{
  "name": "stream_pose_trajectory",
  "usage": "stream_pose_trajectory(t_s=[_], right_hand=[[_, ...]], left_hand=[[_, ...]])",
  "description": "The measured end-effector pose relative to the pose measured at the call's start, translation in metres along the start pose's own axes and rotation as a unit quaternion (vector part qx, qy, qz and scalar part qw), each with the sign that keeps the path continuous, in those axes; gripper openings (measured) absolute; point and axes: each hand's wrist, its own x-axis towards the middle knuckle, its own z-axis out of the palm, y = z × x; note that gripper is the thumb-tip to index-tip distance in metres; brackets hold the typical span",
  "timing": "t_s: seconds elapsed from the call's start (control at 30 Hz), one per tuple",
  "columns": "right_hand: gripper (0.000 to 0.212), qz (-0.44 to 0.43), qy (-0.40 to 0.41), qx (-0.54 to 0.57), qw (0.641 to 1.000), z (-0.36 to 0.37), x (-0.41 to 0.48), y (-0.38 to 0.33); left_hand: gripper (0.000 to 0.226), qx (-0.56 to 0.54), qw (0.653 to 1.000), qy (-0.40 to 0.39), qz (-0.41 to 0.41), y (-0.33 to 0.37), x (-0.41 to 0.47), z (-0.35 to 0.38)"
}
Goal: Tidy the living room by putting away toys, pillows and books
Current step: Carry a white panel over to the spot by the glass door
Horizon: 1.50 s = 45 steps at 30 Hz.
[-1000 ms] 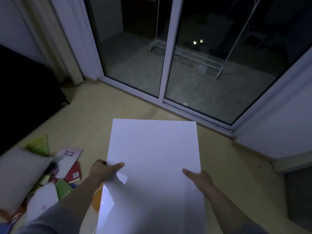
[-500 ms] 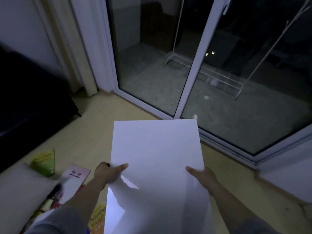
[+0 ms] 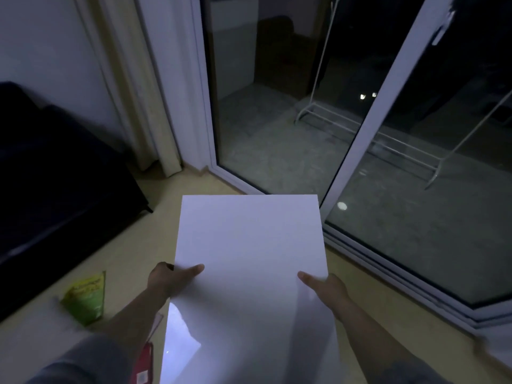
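Observation:
I hold a large flat white board level in front of me over the floor. My left hand grips its left edge, thumb lying on top. On the opposite edge my right hand grips the same way, thumb on top. The fingers under the board are hidden. A green book lies on the floor to the left. A red book shows beside my left forearm at the bottom.
A dark sofa fills the left side. A curtain hangs in the corner. Sliding glass doors with a white frame run across the back and right, a drying rack outside. Beige floor lies between.
The view has swung up and left, so the glass door and curtain look closer. The book pile has slid out of view at the lower left. Both hands keep their grip on the board.

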Motion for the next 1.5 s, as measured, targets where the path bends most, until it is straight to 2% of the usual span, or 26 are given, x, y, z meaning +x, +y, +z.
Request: stream_pose_trajectory(t_s=[0.07,0.27,0.4,0.43,0.53,0.57,0.67,0.77,0.87,0.97,1.13,1.23,1.5], right_hand=[[0.079,-0.003,-0.001,-0.001,1.000,0.010,0.030,-0.031],[0.067,-0.002,-0.037,-0.016,0.999,0.036,0.111,-0.124],[0.047,0.000,-0.056,-0.024,0.998,0.056,0.144,-0.171],[0.054,-0.004,-0.061,-0.028,0.998,0.062,0.153,-0.181],[0.097,-0.003,-0.048,-0.034,0.998,0.085,0.184,-0.204],[0.100,0.000,-0.048,-0.039,0.998,0.093,0.192,-0.211],[0.075,0.016,-0.055,-0.053,0.997,0.117,0.208,-0.242],[0.072,0.017,-0.051,-0.084,0.995,0.143,0.224,-0.266],[0.061,0.021,-0.046,-0.094,0.994,0.172,0.233,-0.293],[0.048,0.029,-0.035,-0.099,0.994,0.204,0.238,-0.322],[0.047,0.042,-0.015,-0.108,0.993,0.241,0.252,-0.355],[0.048,0.065,-0.010,-0.107,0.992,0.256,0.268,-0.363],[0.070,0.121,-0.011,-0.098,0.988,0.280,0.334,-0.365]], left_hand=[[0.064,-0.008,1.000,0.004,-0.005,0.023,0.031,-0.012],[0.061,-0.015,0.999,0.023,-0.016,0.076,0.110,-0.050],[0.063,-0.019,0.999,0.027,-0.031,0.088,0.151,-0.065],[0.064,-0.020,0.999,0.028,-0.031,0.093,0.162,-0.070],[0.065,-0.019,0.999,0.036,-0.031,0.111,0.197,-0.090],[0.064,-0.019,0.999,0.041,-0.025,0.115,0.209,-0.096],[0.055,-0.039,0.998,0.032,-0.028,0.123,0.244,-0.114],[0.049,-0.056,0.998,0.012,-0.038,0.121,0.279,-0.132],[0.053,-0.073,0.996,-0.019,-0.044,0.121,0.314,-0.158],[0.066,-0.071,0.995,-0.055,-0.044,0.121,0.359,-0.192],[0.071,-0.083,0.991,-0.094,-0.044,0.126,0.415,-0.224],[0.056,-0.082,0.989,-0.114,-0.048,0.136,0.441,-0.225],[0.048,-0.058,0.993,-0.093,-0.033,0.157,0.510,-0.199]])
